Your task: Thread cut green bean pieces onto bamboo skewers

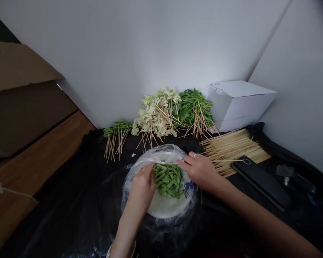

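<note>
Against a plain pale wall (118,53), black plastic sheeting (88,204) stretches beneath bundles of skewered greens (191,107), pale florets (158,104) and a fan of bare wooden skewers (235,147), as a person bends both hands over a white dish (165,209) lined with crumpled clear plastic (131,179). The cut green pieces (169,182) lie heaped in the dish, between the hands and slightly nearer the wearer than the fingertips; their long axes point many ways, a good number slanting. The left hand (143,184) is the closer, its curled fingers just beside the heap's left edge. The right hand (199,170), wearing a ring, reaches in from the far right, fingertips bent inward above the heap's far corner. A thin pale line runs between the two grips, stick or plastic edge; how tightly either closes, and on what, cannot be told.
</note>
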The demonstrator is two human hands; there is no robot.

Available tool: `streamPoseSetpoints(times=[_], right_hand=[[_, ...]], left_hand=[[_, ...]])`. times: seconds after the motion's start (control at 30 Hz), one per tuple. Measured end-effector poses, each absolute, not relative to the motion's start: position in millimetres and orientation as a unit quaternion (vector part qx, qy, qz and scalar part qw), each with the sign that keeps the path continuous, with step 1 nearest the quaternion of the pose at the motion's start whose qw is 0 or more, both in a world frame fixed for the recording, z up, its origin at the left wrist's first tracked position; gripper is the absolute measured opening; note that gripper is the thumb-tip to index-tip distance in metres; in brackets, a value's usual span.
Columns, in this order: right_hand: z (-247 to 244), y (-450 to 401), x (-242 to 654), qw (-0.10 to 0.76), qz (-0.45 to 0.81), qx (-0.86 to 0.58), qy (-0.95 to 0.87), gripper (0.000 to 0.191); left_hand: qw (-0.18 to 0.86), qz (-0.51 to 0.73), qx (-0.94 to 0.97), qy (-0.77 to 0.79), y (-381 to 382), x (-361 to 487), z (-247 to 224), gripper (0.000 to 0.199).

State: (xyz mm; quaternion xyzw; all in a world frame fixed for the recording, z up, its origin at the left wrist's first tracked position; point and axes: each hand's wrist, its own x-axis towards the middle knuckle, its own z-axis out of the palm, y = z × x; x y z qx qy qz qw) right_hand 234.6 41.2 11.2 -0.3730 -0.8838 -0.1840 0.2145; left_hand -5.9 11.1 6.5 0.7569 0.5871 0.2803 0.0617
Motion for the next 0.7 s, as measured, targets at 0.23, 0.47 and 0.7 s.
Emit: streamPoseSetpoints(times=[0.23,0.47,0.7], right_hand=[[16.9,40.8,245.6,0.189,-0.13,-0.522,-0.822,0.019],[14.1,-21.9,249.0,0.263,-0.098,-0.474,-0.835,0.027],[3.6,-25.4,251.0,0.27,-0.111,-0.478,-0.828,0.033]], left_hand=[[0.069,0.167,0.765,0.618,15.1,12.4,3.5,0.041],[0.022,0.079,0.77,0.633,37.5,25.2,0.4,0.044],[0.084,0.178,0.753,0.628,26.2,17.4,5.4,0.023]])
